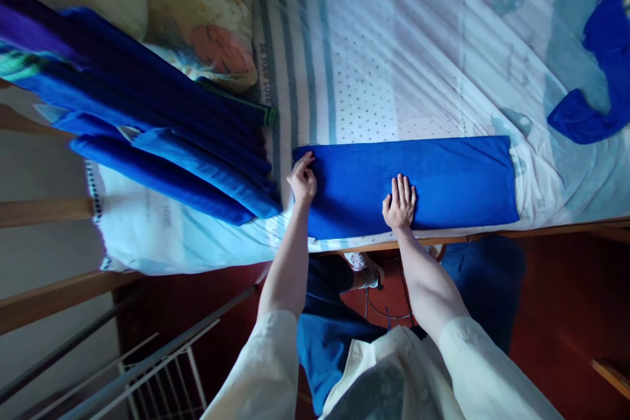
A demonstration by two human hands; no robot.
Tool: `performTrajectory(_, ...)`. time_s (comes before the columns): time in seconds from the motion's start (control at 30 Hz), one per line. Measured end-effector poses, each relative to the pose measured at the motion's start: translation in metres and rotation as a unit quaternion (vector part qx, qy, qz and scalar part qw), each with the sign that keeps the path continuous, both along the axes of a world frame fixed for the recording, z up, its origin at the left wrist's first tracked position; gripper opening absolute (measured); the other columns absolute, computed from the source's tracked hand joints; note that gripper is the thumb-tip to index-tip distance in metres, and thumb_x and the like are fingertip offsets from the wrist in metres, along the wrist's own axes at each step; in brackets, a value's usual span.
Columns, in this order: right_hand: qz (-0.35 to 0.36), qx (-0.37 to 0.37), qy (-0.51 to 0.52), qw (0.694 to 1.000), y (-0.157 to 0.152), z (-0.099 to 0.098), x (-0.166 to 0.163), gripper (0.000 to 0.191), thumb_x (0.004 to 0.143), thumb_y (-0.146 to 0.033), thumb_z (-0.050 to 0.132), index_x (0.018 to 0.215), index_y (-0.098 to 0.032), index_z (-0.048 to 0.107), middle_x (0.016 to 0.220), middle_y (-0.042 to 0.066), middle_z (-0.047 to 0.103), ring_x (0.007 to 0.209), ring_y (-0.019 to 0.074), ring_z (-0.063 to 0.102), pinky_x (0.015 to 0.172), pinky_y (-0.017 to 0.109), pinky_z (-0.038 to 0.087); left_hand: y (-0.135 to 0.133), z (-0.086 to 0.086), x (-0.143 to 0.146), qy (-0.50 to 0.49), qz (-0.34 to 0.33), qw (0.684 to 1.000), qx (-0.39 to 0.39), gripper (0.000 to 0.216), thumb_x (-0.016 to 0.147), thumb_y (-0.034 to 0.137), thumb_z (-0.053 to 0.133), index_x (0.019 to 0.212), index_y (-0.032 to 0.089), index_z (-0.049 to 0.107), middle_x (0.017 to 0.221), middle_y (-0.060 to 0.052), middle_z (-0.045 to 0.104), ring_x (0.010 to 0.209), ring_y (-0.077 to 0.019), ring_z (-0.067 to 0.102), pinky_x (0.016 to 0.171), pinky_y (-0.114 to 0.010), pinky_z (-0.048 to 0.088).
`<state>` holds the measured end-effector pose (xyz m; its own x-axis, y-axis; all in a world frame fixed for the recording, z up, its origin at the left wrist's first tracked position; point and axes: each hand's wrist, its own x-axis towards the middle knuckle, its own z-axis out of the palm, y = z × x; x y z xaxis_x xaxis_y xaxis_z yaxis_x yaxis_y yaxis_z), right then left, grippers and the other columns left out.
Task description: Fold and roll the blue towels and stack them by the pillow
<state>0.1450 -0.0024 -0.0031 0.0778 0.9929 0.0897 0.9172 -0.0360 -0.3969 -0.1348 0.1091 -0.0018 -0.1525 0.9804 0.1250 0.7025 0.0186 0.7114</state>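
Note:
A blue cloth (pixel 457 177), folded into a long flat rectangle, lies along the near edge of the bed. My left hand (pixel 302 181) is at its left end, fingers curled and pinched at the cloth's edge. My right hand (pixel 400 202) rests flat on the cloth near its middle, fingers stretched out. What kind of garment or fabric it is, the folds do not show.
Several folded blue and purple cloths (pixel 172 125) lie stacked on the left, beside pillows (pixel 197 13). A crumpled blue cloth (pixel 610 79) is at the far right of the patterned sheet (pixel 418 65). A metal rack (pixel 167 374) stands at lower left.

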Motion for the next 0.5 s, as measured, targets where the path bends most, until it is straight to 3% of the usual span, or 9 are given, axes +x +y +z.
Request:
performTrajectory(0.13,-0.004,-0.007,0.003,1.000,0.000,-0.001,-0.001,0.061,0.100,-0.024,0.034,0.160,-0.013,0.040,0.164,0.015,0.042,0.157,0.0254,0.030,0.128,0.053,0.023,0.011,0.007,0.000,0.046,0.053,0.997,-0.018,0.046,0.084,0.000,0.039,0.119,0.009,0.068,0.143,-0.012,0.065,0.140,-0.0204,0.053,0.123,-0.040,0.039)
performTrajectory(0.2,-0.003,-0.010,0.004,1.000,0.000,-0.001,-0.002,0.061,0.100,-0.023,0.035,0.160,-0.012,0.040,0.164,0.015,0.041,0.157,0.0251,0.029,0.129,0.053,0.022,0.004,0.011,0.024,0.061,0.053,0.996,-0.025,0.048,0.087,0.005,0.042,0.128,0.011,0.065,0.153,-0.013,0.055,0.152,-0.0237,0.039,0.128,-0.044,0.031)
performTrajectory(0.3,0.000,-0.015,0.002,1.000,-0.001,0.000,-0.002,0.062,0.100,-0.022,0.035,0.160,-0.012,0.039,0.165,0.015,0.039,0.158,0.0249,0.027,0.129,0.052,0.021,-0.022,0.014,0.076,0.054,-0.013,0.998,-0.028,0.050,0.092,0.016,0.047,0.140,0.012,0.059,0.163,-0.015,0.042,0.160,-0.0291,0.020,0.131,-0.056,0.015)
performTrajectory(0.37,0.000,-0.019,-0.002,1.000,-0.001,-0.001,-0.002,0.063,0.099,-0.023,0.036,0.161,-0.013,0.037,0.165,0.014,0.039,0.158,0.0250,0.027,0.129,0.052,0.021,-0.042,0.014,0.108,0.031,-0.066,0.997,-0.035,0.052,0.094,0.022,0.049,0.145,0.015,0.056,0.165,-0.013,0.039,0.160,-0.0297,0.018,0.131,-0.057,0.010)
performTrajectory(0.5,-0.002,-0.026,-0.012,1.000,-0.001,-0.002,-0.003,0.062,0.100,-0.024,0.035,0.162,-0.014,0.036,0.166,0.013,0.038,0.158,0.0248,0.027,0.129,0.052,0.021,-0.060,0.012,0.135,0.018,-0.053,0.998,-0.042,0.058,0.096,0.031,0.050,0.152,0.018,0.051,0.168,-0.011,0.033,0.161,-0.0293,0.014,0.131,-0.056,0.001)
